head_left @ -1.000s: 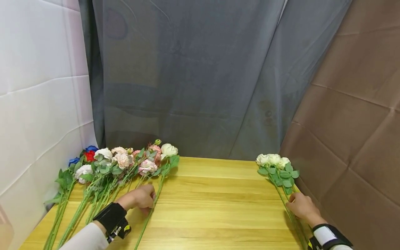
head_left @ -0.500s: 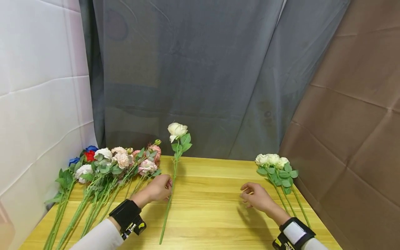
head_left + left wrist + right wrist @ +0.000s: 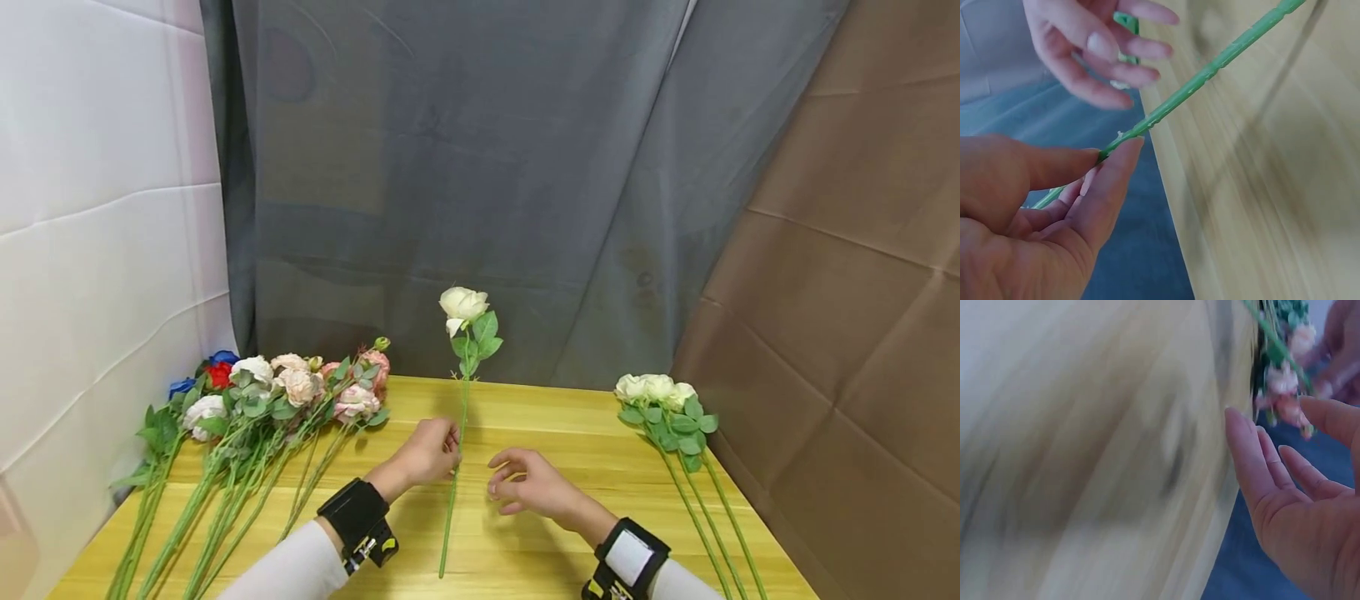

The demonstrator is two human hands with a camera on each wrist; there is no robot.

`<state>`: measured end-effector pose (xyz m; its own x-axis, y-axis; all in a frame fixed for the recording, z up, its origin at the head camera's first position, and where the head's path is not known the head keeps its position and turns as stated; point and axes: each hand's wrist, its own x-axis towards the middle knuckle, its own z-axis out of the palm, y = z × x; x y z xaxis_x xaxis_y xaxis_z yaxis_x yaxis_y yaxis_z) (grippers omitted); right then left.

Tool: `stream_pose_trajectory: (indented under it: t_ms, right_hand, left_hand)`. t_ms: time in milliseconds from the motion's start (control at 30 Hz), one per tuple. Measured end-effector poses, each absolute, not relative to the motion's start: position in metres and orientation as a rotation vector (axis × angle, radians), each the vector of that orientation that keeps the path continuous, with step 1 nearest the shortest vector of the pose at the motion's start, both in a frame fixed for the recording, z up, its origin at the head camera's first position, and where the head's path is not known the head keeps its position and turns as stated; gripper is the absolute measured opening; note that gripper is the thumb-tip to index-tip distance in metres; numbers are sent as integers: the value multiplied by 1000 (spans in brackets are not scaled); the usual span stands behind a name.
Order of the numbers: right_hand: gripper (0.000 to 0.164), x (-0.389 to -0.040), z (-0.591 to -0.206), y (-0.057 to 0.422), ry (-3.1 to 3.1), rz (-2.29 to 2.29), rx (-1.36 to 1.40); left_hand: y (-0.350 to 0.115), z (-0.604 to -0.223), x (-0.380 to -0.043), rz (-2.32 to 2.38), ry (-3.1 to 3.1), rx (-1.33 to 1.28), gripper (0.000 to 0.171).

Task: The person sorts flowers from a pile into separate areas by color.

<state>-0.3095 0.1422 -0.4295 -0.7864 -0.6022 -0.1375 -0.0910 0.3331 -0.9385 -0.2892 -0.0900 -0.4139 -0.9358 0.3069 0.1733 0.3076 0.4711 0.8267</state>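
Note:
My left hand [image 3: 429, 452] pinches the green stem of a white rose [image 3: 464, 303] between thumb and fingertips, over the middle of the table. The bloom and its leaves point up and away, against the grey curtain in the head view. Close up in the left wrist view, the stem [image 3: 1194, 82] runs through the pinch of thumb and index finger. My right hand [image 3: 534, 485] hovers just right of that stem, fingers relaxed and parted, holding nothing. In the right wrist view its fingers [image 3: 1250, 456] are spread, with the stem beyond them.
Several flowers in pink, white, red and blue [image 3: 296, 387] lie at the left of the wooden table [image 3: 570, 417]. On the right side lie 3 white roses [image 3: 654, 388], stems toward me. A grey curtain [image 3: 465, 167] hangs behind; brown cloth [image 3: 847, 292] borders the right.
My left hand has lifted the white rose from beside the pink flowers and carried it right. My right hand has left the white roses on the right and moved left toward the stem.

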Motion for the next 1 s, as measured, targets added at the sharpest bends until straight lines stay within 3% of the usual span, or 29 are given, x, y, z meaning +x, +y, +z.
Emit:
stream_pose_trajectory:
  t_ms: [600,833,1000]
  right_hand:
    - [40,-295,-446,113,2160,-1663,-598]
    - [34,-298,-443,133,2182,-1598,-627]
    - [31,-305,-440,160,2246,-1593,-605]
  left_hand:
    - [-62,-417,-292,-1373,-2576,-576,13]
    - [-77,-411,-286,-1128,-2599,-712,16]
    - [-111,-404,-279,-1007,-2654,-633,17]
